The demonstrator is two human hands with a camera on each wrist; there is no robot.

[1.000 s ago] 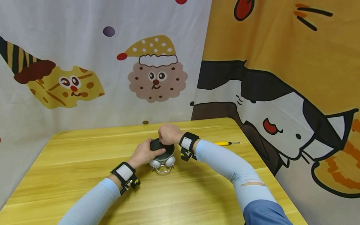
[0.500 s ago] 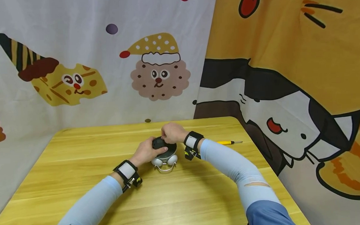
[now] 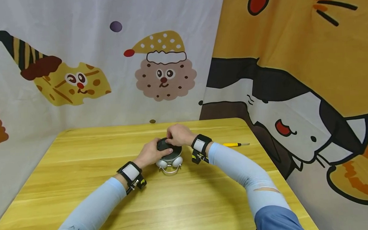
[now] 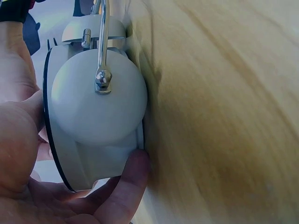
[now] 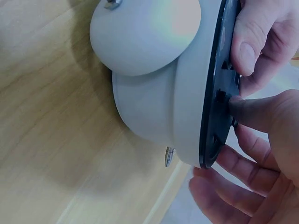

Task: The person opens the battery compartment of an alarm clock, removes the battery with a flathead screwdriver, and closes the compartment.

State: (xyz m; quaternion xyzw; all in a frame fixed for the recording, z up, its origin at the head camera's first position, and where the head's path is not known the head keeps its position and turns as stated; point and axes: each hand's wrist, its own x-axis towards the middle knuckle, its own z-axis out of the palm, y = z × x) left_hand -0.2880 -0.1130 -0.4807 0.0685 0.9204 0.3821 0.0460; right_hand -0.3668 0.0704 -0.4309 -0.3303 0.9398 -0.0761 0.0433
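A white twin-bell alarm clock [image 3: 178,162] lies face down on the wooden table, its black back [image 3: 177,152] turned up and its bells and wire handle towards me. My left hand [image 3: 149,153] grips it from the left, thumb across the back; in the left wrist view, fingers curl under the white casing [image 4: 100,154]. From the far right side, my right hand [image 3: 180,134] bends over the back. The right wrist view has its thumb [image 5: 254,112] against the black back, with the other fingers curled by the rim. Any small part between them is hidden.
A yellow-handled screwdriver [image 3: 232,144] lies on the table [image 3: 187,203] to the right of my right wrist. Behind the table's far edge hangs a printed cloth [image 3: 86,27] with cartoon figures.
Both hands stay at the clock. My right hand's fingers have shifted slightly on its back. The head view has tilted a little, moving the scene slightly right and up.
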